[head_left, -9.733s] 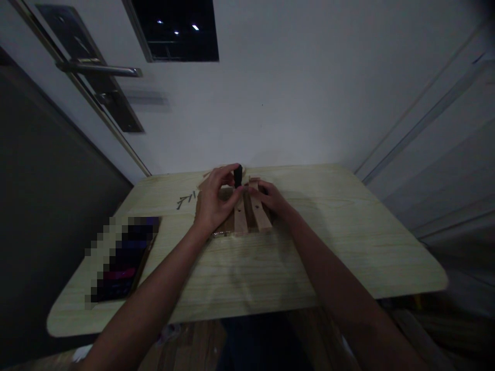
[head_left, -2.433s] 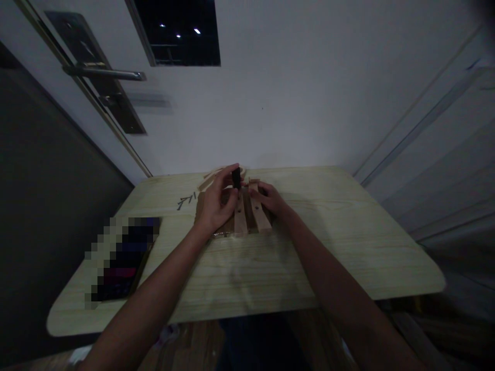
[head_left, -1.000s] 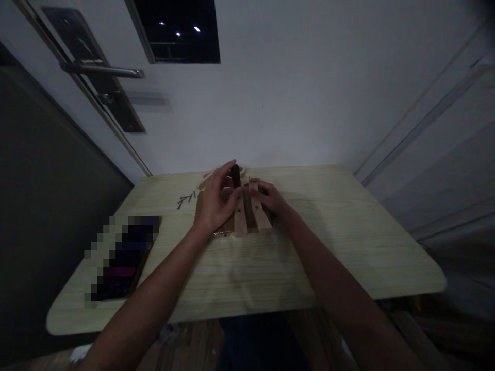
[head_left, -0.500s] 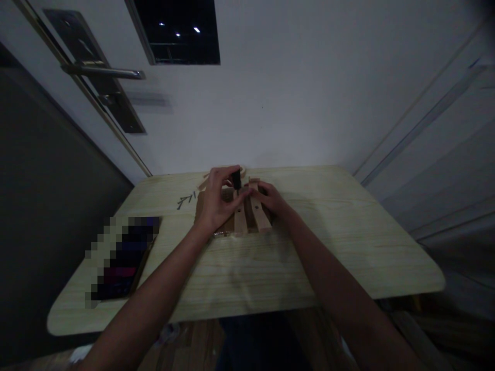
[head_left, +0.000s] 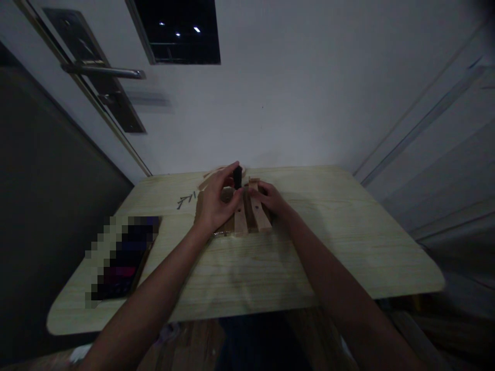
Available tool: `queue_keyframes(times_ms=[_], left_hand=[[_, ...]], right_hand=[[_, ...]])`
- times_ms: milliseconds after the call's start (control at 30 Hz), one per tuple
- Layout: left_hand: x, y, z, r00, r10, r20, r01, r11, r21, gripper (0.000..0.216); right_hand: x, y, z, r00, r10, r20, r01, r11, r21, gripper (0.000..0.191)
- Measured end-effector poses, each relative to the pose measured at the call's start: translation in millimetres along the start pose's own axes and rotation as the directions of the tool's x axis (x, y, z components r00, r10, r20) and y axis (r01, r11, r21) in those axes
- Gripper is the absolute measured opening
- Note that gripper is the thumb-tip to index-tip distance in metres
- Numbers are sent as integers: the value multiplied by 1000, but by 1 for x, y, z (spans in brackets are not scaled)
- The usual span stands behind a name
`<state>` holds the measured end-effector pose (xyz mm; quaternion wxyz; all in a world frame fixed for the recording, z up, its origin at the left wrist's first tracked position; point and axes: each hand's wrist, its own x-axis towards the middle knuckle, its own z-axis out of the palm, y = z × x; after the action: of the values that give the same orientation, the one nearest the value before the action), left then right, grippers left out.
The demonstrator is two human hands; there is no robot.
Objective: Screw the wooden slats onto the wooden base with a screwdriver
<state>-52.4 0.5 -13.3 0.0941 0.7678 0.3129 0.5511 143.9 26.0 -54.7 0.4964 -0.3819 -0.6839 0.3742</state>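
My left hand [head_left: 216, 202] is closed round the black handle of a screwdriver [head_left: 237, 178], which stands nearly upright over the far end of a pale wooden strip [head_left: 240, 220]. Its tip is hidden behind my thumb. My right hand [head_left: 273, 198] grips a second wooden strip [head_left: 260, 212] from the right side, thumb resting near its far part. Each strip has a dark hole or screw head in it; I cannot tell which. Both strips lie side by side on a brown, shiny-edged block [head_left: 224, 230], partly covered by my left hand.
Several dark screws [head_left: 185, 199] lie left of the block. More wooden pieces [head_left: 211, 176] sit behind my left hand. A phone or tablet [head_left: 127, 260], partly blurred out, lies at the table's left. The wooden table [head_left: 348, 232] stands against a white door with a handle [head_left: 112, 72].
The screwdriver handle has shifted and turned slightly upright in my left hand. My right thumb has drawn back from my left thumb onto the right strip.
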Motion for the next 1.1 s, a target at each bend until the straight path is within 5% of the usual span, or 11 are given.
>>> queue_keyframes(times_ms=[1100], left_hand=[[5,3,1,996,90,-28,-90,996,2,48]], right_hand=[[-1,-3,0,1000,27,-4,-27,1000,4,51]])
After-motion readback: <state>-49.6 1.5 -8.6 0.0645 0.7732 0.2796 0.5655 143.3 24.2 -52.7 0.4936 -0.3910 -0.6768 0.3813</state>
